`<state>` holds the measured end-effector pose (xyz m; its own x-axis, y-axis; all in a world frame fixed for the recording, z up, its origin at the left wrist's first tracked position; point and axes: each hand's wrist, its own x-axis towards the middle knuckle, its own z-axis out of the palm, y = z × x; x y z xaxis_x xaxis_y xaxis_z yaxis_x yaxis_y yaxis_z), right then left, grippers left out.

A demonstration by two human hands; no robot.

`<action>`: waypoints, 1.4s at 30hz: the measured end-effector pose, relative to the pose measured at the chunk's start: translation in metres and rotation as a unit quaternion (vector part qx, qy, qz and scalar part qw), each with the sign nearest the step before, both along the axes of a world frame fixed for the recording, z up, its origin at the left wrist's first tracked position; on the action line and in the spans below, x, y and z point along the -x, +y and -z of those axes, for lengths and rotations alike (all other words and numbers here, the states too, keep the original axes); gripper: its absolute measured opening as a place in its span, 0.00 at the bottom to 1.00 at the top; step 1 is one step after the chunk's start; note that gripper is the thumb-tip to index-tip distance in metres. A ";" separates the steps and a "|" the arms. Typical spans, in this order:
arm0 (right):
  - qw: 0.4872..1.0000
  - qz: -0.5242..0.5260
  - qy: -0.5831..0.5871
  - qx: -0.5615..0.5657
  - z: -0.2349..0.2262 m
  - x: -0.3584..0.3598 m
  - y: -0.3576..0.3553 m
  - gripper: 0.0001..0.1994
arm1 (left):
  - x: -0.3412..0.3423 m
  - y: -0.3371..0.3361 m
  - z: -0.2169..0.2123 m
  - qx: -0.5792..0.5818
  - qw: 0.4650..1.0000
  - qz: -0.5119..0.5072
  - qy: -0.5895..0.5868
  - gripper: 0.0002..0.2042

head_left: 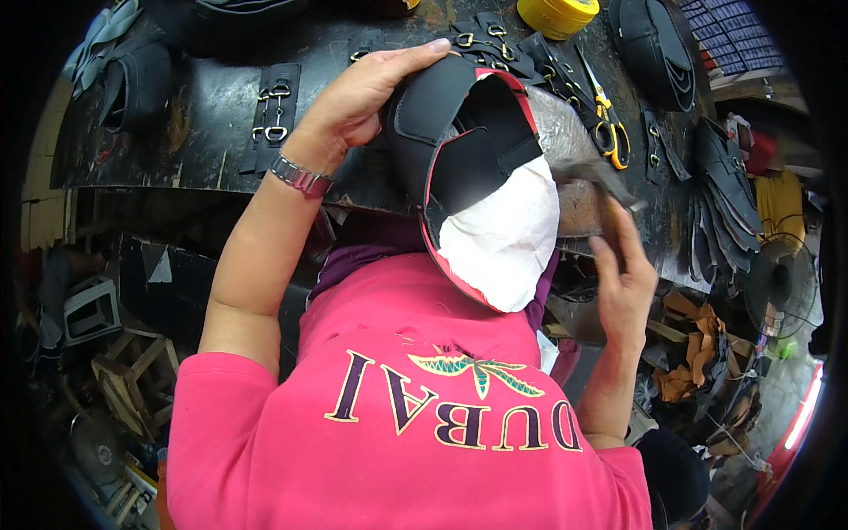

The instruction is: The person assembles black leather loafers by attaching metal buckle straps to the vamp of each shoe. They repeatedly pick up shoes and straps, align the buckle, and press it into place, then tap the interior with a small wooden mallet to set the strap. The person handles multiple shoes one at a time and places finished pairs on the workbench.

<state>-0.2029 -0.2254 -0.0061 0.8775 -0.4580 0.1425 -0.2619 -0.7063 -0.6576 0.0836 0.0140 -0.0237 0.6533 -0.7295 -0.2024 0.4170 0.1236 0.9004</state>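
My left hand (371, 93) is closed round the far left edge of a black piece that looks like a shoe upper (424, 106), its thumb along the top. The piece has red edges and a white lining (503, 234) turned toward me, and it tilts over the table's near edge above my lap. My right hand (625, 278) is closed on a dark hammer-like tool (601, 181), smeared by motion, just right of the piece. Part of its grip is blurred. Behind the piece lies a greyish-brown block (579, 212), partly hidden.
Yellow-handled scissors (608, 124) lie on the dark worktable (212, 159) beyond the block. Black straps with metal buckles (276, 110) are spread about. A yellow tub (556, 16) and black uppers (654, 53) stand at the back. A fan (779, 274) and brown scraps (693, 349) are at right.
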 end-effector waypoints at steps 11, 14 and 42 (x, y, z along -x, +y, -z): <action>0.976 -0.006 -0.155 -0.153 -0.035 -0.001 -0.006 0.27 | 0.021 -0.010 -0.049 0.179 0.971 0.000 0.161 0.22; 0.970 -0.134 -0.096 -0.176 -0.056 -0.023 0.051 0.30 | 0.039 -0.031 -0.074 0.222 0.965 -0.020 0.139 0.25; 0.436 -0.085 -0.238 -0.864 0.043 -0.063 0.023 0.21 | 0.103 -0.042 0.003 0.303 0.915 0.027 0.267 0.23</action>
<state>-0.1396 -0.2019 -0.0493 0.9791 -0.1766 -0.1012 0.1541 0.9680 -0.1982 -0.0193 -0.0282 -0.0264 0.5397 -0.8413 -0.0303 0.7971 0.4991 0.3398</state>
